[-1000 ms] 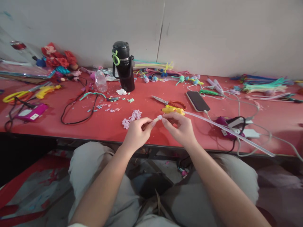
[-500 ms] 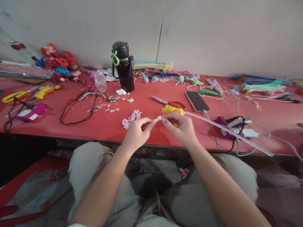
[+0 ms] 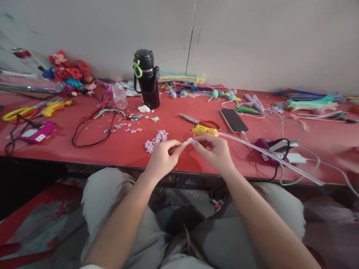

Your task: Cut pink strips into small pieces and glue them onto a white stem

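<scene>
My left hand and my right hand meet over the front edge of the red table. Both pinch one small pale piece between their fingertips. Whether this piece joins the long pale tube I cannot tell. That tube runs from beside my right hand out to the right across the table. A small heap of lilac cut bits lies just left of my left hand. A yellow-handled tool lies just beyond my right hand.
Scissors, a phone on a white cable, a black flask, a clear bottle and a black cord loop lie further back. Pipe cleaners and red flowers line the wall. A purple device sits at right.
Almost nothing: both hands keep their pinch on the small piece, with only slight finger shifts. A blurred shape has appeared at the far right edge of the table.
</scene>
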A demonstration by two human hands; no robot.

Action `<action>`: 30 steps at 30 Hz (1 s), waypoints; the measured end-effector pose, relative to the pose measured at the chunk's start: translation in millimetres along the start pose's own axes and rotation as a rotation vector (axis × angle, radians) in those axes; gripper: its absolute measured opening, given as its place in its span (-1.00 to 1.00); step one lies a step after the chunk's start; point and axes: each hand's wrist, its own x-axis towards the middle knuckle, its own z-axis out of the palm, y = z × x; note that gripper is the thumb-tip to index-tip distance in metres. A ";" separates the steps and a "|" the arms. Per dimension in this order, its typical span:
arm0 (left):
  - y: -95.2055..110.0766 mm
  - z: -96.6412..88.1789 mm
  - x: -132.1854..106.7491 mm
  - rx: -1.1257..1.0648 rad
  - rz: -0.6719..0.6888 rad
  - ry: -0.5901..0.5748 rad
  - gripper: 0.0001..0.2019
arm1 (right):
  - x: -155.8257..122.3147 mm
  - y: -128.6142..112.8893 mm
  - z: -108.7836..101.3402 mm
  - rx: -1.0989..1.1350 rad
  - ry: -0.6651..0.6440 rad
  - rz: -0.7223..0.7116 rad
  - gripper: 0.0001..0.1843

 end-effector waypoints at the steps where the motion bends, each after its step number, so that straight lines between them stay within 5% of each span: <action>1: 0.1 0.0 0.1 -0.001 0.003 0.000 -0.65 | 0.1 -0.1 0.1 -0.004 0.001 0.001 -0.77; 30: -2.8 -3.6 2.1 0.052 0.053 -0.049 -0.74 | 0.5 -0.2 -2.0 -0.054 0.023 -0.023 -0.76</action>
